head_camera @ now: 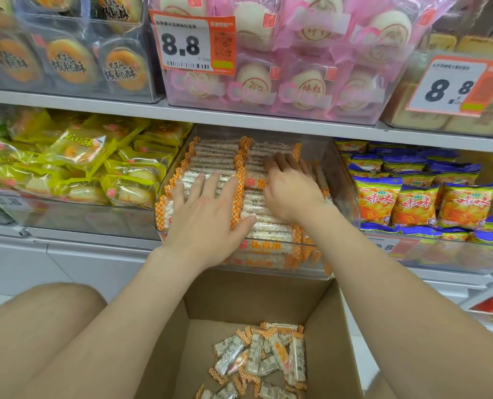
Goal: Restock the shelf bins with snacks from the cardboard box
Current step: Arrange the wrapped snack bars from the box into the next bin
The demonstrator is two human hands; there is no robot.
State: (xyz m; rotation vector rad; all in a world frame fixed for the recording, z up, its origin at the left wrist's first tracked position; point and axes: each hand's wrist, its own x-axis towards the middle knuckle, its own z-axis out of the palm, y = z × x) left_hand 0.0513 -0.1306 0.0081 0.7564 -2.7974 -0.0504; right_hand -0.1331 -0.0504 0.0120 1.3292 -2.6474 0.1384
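Observation:
A clear plastic shelf bin (344, 180) on the middle shelf is filled with rows of long snack bars (213, 152) in clear wrappers with orange checkered ends. My left hand (208, 210) lies flat on the left rows, fingers straight and spread. My right hand (290, 187) reaches over the right rows, fingers stretched forward onto the bars. Below, an open cardboard box (334, 335) holds several loose bars of the same kind (264, 361) on its bottom.
Left of the bin lie yellow-wrapped pastries (75, 159); to the right stand blue-and-orange snack bags (421, 197). The upper shelf (182, 113) carries bins of round cakes and pink-wrapped buns with 8.8 price tags (192, 44). My bare knee (38, 321) is at the lower left.

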